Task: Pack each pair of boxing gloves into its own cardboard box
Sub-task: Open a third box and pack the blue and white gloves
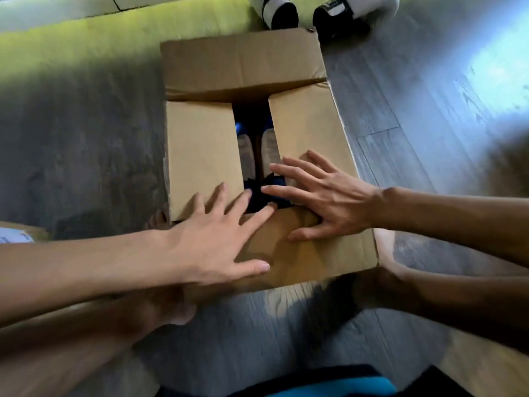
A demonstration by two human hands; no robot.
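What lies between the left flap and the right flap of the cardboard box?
A gap: in the head view, the boxing gloves inside the cardboard box show between the left flap and the right flap.

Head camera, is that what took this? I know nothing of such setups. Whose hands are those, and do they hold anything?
Yes. No machine here: a person wears one camera on the head, looking down at their own bare hands. The cardboard box stands on a grey wooden floor. Its two side flaps are folded in; through the gap between them a pair of boxing gloves shows inside. The left hand and the right hand lie flat, fingers straight, on the flaps; neither grips anything. Beyond the box lies a second pair of gloves, black and white.
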